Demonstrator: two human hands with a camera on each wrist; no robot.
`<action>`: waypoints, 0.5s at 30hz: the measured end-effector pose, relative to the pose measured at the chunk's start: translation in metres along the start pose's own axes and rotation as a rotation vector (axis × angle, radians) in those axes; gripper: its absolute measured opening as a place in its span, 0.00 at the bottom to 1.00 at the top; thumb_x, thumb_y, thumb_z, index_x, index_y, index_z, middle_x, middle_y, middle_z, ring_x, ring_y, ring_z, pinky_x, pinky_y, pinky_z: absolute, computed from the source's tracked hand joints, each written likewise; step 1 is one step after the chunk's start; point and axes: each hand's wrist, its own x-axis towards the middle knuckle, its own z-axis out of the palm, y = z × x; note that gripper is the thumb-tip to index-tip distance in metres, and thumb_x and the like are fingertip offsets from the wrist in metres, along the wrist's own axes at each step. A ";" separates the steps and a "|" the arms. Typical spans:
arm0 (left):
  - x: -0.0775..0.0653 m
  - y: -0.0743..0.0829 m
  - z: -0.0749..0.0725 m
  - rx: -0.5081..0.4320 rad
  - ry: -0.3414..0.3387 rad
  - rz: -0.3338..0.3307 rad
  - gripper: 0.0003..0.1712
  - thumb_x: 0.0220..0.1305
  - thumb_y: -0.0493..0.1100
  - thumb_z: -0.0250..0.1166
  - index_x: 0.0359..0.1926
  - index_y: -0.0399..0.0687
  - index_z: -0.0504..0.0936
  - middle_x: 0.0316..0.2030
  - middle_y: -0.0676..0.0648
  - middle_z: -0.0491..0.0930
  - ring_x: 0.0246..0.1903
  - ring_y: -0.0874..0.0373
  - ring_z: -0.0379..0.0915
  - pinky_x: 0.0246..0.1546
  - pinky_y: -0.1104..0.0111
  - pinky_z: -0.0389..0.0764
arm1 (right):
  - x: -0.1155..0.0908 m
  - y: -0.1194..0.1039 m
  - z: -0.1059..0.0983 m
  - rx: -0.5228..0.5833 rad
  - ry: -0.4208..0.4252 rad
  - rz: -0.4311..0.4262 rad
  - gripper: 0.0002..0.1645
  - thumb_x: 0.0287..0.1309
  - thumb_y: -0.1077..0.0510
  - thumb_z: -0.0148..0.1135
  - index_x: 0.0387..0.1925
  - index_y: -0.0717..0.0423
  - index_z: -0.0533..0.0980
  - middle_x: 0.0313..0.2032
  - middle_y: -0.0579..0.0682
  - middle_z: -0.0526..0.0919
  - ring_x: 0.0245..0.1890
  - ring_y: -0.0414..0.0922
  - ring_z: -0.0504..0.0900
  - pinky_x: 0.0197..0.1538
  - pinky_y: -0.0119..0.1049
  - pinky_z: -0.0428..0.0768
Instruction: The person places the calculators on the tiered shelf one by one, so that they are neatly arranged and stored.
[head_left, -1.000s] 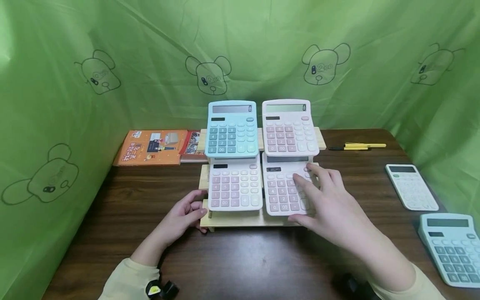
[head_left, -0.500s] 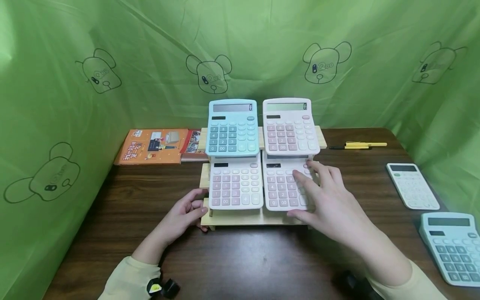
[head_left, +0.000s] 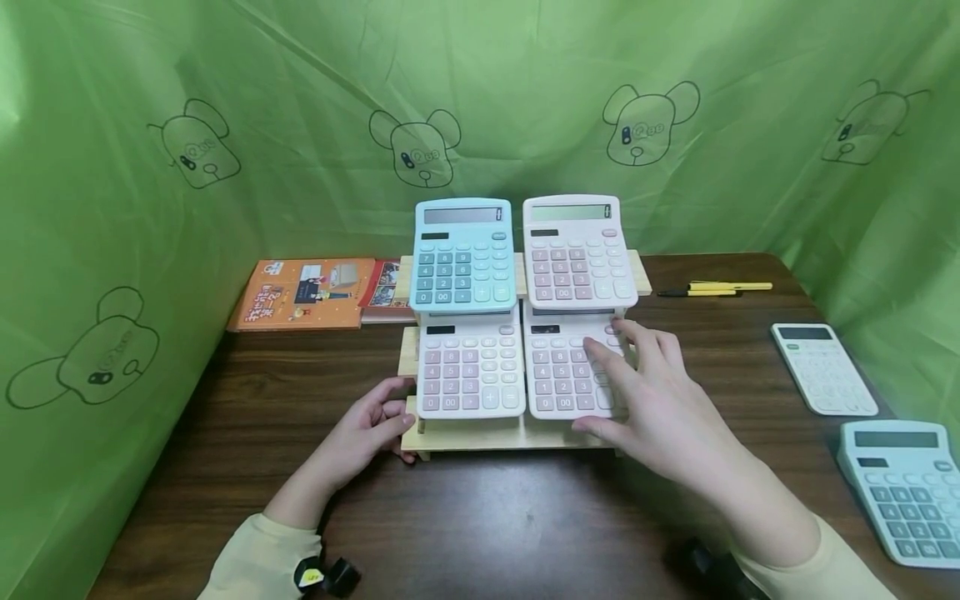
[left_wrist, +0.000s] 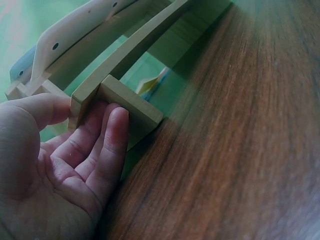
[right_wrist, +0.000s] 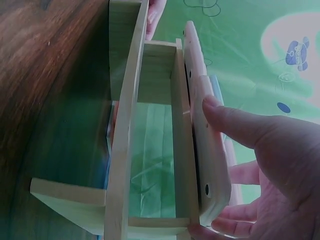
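A stepped wooden rack [head_left: 480, 435] bears a blue calculator [head_left: 455, 225] and a pale pink one [head_left: 573, 225] on top. In front of them, one tier lower, lean two more calculators with pinkish number keys. My left hand [head_left: 367, 429] grips the rack's left front corner, thumb above the board and fingers curled under it in the left wrist view. My right hand [head_left: 667, 417] holds the lower right calculator [head_left: 558, 367] by its right side, thumb at the bottom edge. The lower left calculator [head_left: 468, 358] stands beside it, their bottom edges about level.
An orange book [head_left: 307, 296] lies behind the rack on the left, overlapping a red one. Yellow and black pens [head_left: 712, 292] are at the back right. A slim white calculator [head_left: 825, 371] and a blue-green calculator [head_left: 900, 492] lie at the right. Green cloth [head_left: 510, 83] surrounds the table.
The lower right calculator has shifted slightly back on the rack, its bottom edge now about even with its neighbour's. The right hand stays on it; the left hand has kept its place.
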 end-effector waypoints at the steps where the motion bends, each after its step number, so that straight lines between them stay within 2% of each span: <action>1: 0.000 0.000 0.000 0.001 0.000 -0.001 0.32 0.72 0.44 0.57 0.71 0.48 0.55 0.49 0.33 0.79 0.34 0.39 0.80 0.32 0.45 0.83 | 0.000 0.000 0.000 0.001 0.001 0.000 0.56 0.37 0.28 0.74 0.66 0.48 0.69 0.68 0.59 0.57 0.60 0.56 0.58 0.34 0.50 0.82; 15: 0.000 0.000 0.001 -0.009 -0.006 0.005 0.31 0.73 0.43 0.56 0.71 0.48 0.55 0.50 0.33 0.78 0.35 0.39 0.80 0.32 0.45 0.83 | 0.001 0.001 0.000 0.008 -0.006 0.005 0.55 0.37 0.29 0.74 0.66 0.48 0.69 0.68 0.59 0.57 0.60 0.56 0.58 0.34 0.49 0.82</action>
